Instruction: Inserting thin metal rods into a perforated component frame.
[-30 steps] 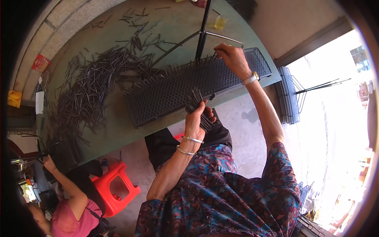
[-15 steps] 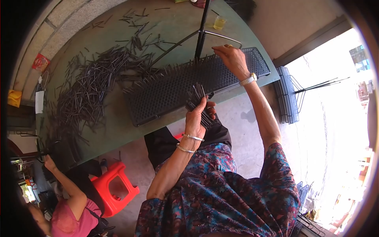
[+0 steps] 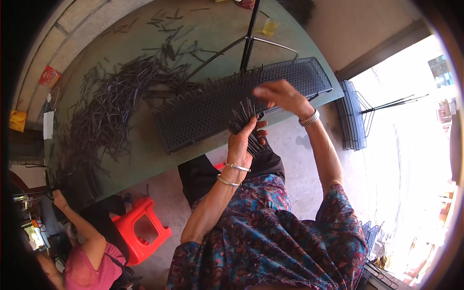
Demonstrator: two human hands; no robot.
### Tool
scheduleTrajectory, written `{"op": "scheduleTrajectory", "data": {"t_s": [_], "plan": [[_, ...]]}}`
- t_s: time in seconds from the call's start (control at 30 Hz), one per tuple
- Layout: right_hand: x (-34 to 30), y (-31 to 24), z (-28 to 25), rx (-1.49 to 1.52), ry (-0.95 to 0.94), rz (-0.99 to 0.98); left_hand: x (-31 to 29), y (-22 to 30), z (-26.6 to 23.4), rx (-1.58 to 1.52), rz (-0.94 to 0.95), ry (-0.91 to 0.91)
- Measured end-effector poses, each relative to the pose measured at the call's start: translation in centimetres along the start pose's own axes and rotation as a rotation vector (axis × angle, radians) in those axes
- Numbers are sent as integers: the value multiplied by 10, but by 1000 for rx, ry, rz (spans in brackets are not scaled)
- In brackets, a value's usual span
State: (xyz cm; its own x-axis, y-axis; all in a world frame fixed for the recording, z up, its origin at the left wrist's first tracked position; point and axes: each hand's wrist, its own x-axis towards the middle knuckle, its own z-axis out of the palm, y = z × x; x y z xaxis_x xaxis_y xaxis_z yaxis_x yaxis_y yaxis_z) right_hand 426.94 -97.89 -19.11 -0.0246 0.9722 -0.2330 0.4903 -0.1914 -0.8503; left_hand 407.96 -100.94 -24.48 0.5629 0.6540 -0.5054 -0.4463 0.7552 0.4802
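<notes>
My left hand (image 3: 241, 140) is closed round a bundle of thin dark sticks (image 3: 244, 116), whose ends fan out above the thumb. Just above and to the right of the bundle, my right hand (image 3: 282, 96) is smeared by motion, so its finger closure is unclear. Behind both hands lies a long black perforated rack (image 3: 193, 123) with a grid of small holes. Along its far side several sticks stand upright in the holes. A dark upright post (image 3: 247, 48) with splayed wire legs rises at the rack's far edge.
A large heap of loose dark sticks (image 3: 116, 101) covers the left of the green table (image 3: 145, 174). A cup of yellow liquid (image 3: 269, 27) stands at the far right. A red stool (image 3: 142, 232) and another person in pink (image 3: 92, 266) are at left. Another rack (image 3: 353, 116) stands right of the table.
My right hand has come from above the rack's far right part down and left toward the bundle. My left hand keeps its hold and has barely moved.
</notes>
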Motion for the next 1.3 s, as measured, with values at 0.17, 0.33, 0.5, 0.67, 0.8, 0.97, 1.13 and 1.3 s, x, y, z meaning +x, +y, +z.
{"op": "scheduleTrajectory", "data": {"t_s": [0.17, 0.33, 0.5, 0.67, 0.8, 0.97, 1.13, 1.3], "plan": [[-12, 1, 14, 160, -57, -79, -5, 1, 12, 47, 18, -7], [-11, 4, 13, 198, -51, -64, -5, 1, 10, 75, 21, 9], [-12, 4, 14, 254, 2, -64, -6, 2, 8, 209, 31, 42], [-14, 2, 15, 293, 34, -81, -6, 3, 8, 247, 41, 61], [-17, 3, 13, 303, 15, -48, -5, 2, 6, 285, 37, 60], [-21, 4, 8, 297, -4, -49, -5, 1, 8, 278, 47, 42], [-24, 3, 1, 329, -10, -1, -3, 2, 11, 266, 43, 16], [-25, 8, 2, 358, -12, -13, 0, 3, 11, 325, 52, 18]]}}
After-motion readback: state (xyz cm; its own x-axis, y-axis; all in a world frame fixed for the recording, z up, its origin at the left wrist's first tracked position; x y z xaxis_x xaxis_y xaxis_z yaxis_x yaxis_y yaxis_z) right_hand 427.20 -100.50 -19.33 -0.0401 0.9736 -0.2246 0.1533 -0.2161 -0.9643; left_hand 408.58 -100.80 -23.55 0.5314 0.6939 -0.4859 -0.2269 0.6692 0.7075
